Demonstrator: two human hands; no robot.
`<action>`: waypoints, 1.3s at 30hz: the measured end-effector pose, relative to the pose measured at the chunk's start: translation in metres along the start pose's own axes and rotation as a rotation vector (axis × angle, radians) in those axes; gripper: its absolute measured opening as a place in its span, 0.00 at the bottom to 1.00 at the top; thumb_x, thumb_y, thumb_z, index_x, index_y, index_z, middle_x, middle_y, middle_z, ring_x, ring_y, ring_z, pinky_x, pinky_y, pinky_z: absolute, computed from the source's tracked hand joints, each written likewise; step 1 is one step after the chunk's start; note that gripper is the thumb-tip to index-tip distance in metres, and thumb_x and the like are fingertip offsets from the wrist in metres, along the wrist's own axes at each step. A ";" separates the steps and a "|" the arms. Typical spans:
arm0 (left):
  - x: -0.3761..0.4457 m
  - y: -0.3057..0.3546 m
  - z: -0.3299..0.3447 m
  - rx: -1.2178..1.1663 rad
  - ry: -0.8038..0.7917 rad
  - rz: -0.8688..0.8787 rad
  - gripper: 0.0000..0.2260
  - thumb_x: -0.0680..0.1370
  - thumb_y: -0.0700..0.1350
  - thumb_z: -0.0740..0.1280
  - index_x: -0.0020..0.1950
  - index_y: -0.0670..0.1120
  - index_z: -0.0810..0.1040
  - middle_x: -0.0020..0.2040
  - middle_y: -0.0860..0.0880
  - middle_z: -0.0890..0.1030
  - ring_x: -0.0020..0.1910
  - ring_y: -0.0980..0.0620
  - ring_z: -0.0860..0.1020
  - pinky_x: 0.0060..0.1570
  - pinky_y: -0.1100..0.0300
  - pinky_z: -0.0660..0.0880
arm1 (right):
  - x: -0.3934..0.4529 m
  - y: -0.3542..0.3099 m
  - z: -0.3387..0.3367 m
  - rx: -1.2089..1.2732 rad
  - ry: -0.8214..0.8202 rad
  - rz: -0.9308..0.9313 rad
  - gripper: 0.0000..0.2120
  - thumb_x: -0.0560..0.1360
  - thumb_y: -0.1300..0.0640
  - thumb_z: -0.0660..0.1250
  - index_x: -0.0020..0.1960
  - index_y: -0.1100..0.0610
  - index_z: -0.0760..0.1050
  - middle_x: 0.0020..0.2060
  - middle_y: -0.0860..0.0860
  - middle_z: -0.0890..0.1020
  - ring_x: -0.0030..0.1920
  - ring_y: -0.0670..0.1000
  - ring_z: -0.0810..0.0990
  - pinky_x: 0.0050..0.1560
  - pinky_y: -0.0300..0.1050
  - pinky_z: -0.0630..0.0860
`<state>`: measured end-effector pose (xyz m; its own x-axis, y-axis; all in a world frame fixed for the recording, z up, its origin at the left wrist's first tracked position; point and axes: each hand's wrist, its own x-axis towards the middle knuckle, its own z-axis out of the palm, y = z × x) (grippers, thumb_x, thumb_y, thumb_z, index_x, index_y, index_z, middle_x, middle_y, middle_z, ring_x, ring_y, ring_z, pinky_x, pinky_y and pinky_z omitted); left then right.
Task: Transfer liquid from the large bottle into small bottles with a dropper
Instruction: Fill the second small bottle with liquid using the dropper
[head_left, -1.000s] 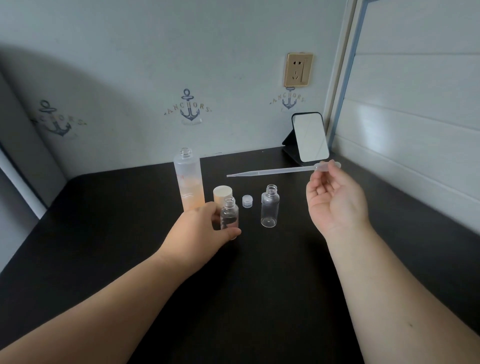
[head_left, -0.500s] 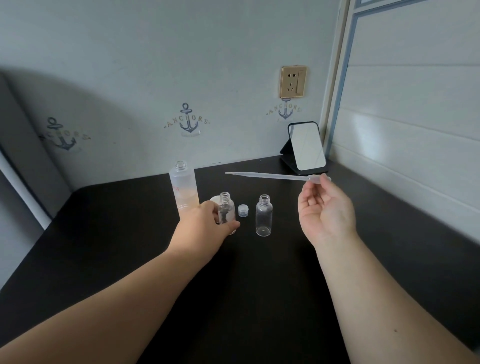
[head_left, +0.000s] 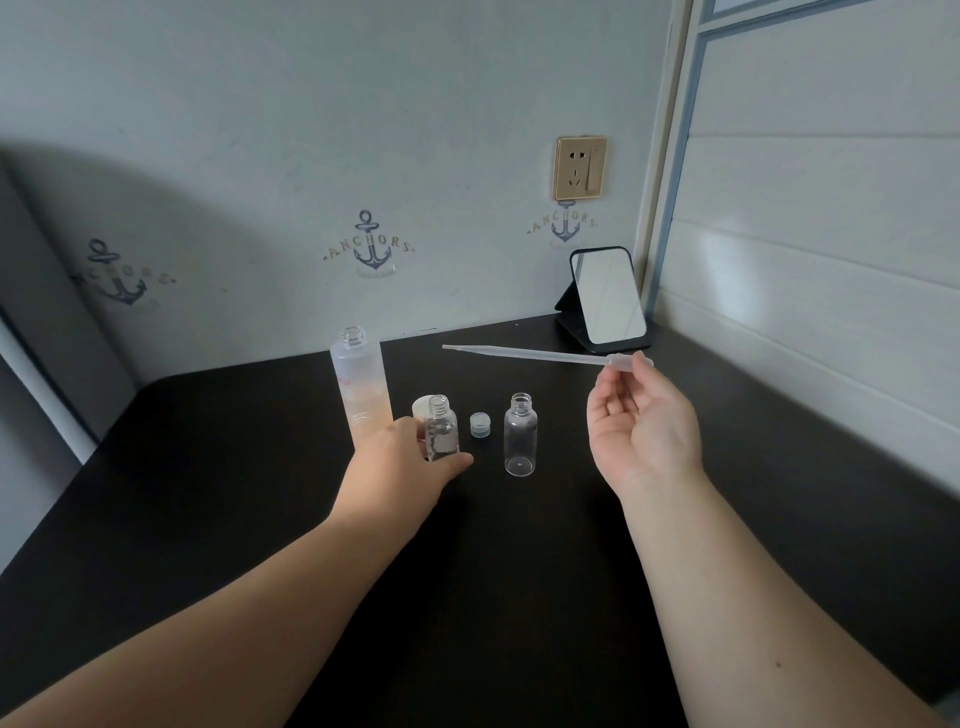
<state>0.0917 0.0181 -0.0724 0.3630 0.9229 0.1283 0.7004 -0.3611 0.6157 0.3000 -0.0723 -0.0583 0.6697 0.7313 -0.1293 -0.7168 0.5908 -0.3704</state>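
The tall frosted large bottle (head_left: 359, 384) stands open on the black table (head_left: 519, 571), with pale liquid in its lower part. My left hand (head_left: 400, 467) grips a small clear bottle (head_left: 441, 428), upright and uncapped, just right of it. A second small clear bottle (head_left: 520, 434) stands open and apart to the right. My right hand (head_left: 641, 421) pinches the bulb end of a clear plastic dropper (head_left: 524, 355), held nearly level above the table with its tip pointing left toward the large bottle.
A small clear cap (head_left: 480, 423) lies between the two small bottles. A cream cap (head_left: 422, 408) stands behind the held bottle. A folding mirror (head_left: 608, 296) stands at the back right corner by the white panelled wall (head_left: 831, 291).
The view has tilted so everything sits lower in the frame. The left hand keeps its hold on the small bottle. The dropper stays level with its tip slightly nearer the large bottle.
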 end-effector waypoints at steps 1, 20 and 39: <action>-0.001 0.000 -0.001 -0.003 -0.002 0.000 0.23 0.73 0.60 0.75 0.61 0.48 0.77 0.53 0.54 0.81 0.42 0.51 0.83 0.48 0.51 0.82 | 0.000 0.000 0.000 0.001 0.001 0.000 0.00 0.77 0.64 0.71 0.48 0.62 0.80 0.37 0.54 0.85 0.35 0.50 0.85 0.37 0.39 0.80; -0.011 0.045 0.032 0.074 -0.092 0.088 0.30 0.76 0.61 0.71 0.72 0.46 0.73 0.61 0.51 0.81 0.52 0.54 0.82 0.51 0.61 0.80 | -0.002 0.000 0.000 0.033 0.062 0.014 0.02 0.76 0.64 0.71 0.49 0.63 0.80 0.36 0.55 0.86 0.34 0.50 0.84 0.36 0.39 0.80; -0.029 0.024 0.006 0.008 -0.111 0.219 0.10 0.74 0.55 0.74 0.46 0.59 0.73 0.43 0.62 0.78 0.42 0.65 0.77 0.34 0.73 0.68 | -0.003 0.003 0.001 -0.014 0.051 0.026 0.02 0.76 0.64 0.71 0.49 0.62 0.81 0.37 0.56 0.86 0.35 0.50 0.84 0.36 0.39 0.79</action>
<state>0.1017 -0.0185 -0.0658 0.5714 0.8025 0.1717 0.6025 -0.5523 0.5762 0.2956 -0.0727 -0.0575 0.6600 0.7279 -0.1859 -0.7316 0.5664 -0.3794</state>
